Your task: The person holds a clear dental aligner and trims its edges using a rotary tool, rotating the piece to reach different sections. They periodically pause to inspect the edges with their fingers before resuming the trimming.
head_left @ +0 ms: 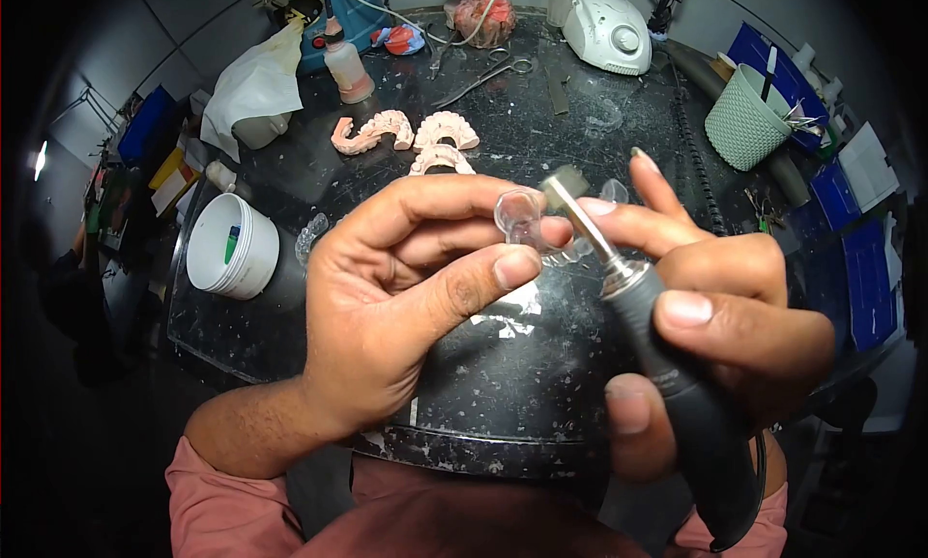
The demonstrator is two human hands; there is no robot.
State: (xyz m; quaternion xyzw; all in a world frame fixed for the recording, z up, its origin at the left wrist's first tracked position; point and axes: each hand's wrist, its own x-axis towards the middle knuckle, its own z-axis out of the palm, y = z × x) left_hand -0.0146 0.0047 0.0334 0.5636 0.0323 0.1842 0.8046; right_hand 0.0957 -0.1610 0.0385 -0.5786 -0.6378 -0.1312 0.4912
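Observation:
A clear plastic dental aligner (522,218) is pinched between the thumb and fingers of my left hand (382,287), above the middle of the bench. My right hand (749,312) grips a black rotary handpiece (691,413) with a metal collar and shank. At its tip, the blurred grinding head (565,185) is right at the aligner's edge. The right index finger reaches out alongside the shank, close to the far part of the aligner. Part of the aligner is hidden behind my left fingers.
Pink dental models (372,133) sit behind my left hand on the black bench (503,384). A clear aligner (309,237) lies near a white tub (246,268) at left. Farther back are a pink-liquid bottle (348,70), scissors (488,78) and a white control unit (607,31). A green basket (744,123) stands right.

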